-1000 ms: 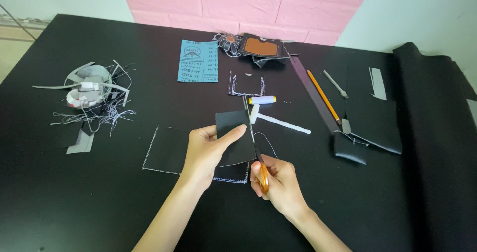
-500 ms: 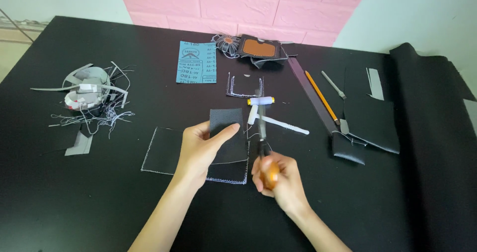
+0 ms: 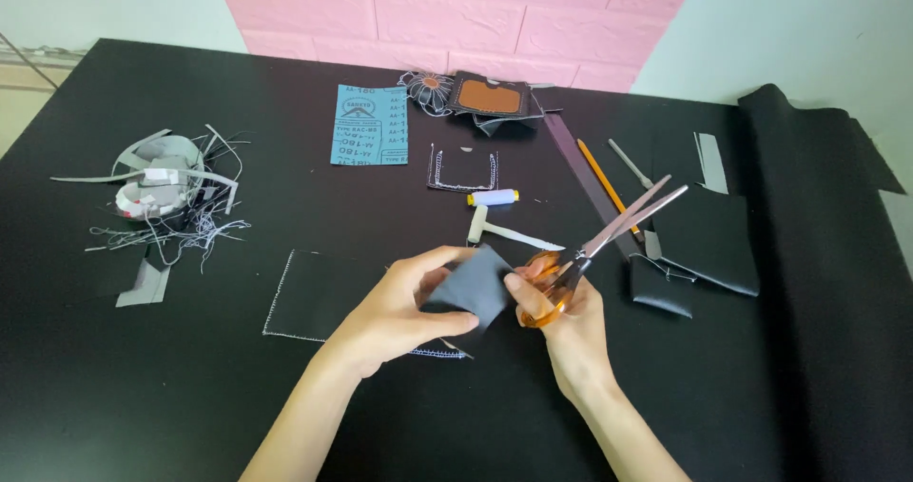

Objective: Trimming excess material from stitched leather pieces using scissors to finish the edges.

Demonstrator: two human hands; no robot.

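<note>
Dark grey leather, a small flat square piece (image 3: pixel 469 285), sits just below the middle of the frame, pinched in my left hand (image 3: pixel 399 313): thumb under its lower edge, forefinger curled over the top left corner. My right hand (image 3: pixel 561 316) touches its right edge with the fingertips while also gripping the orange-handled scissors (image 3: pixel 594 244), whose steel blades stand a little apart and point toward the upper right, away from the piece.

To handle this well, I judge I should keep the piece taut and flat between both hands, hold the blades clear of my left fingers, and turn the leather, not the scissors, when lining up an edge.

Under my hands lies a larger black leather panel with white stitching (image 3: pixel 319 295) on the black table (image 3: pixel 143 387). Above, mid-frame, rest a white thread spool (image 3: pixel 494 198) and a blue sandpaper sheet (image 3: pixel 370 125); a pile of grey trimmings (image 3: pixel 162 187) sits at the left.
</note>
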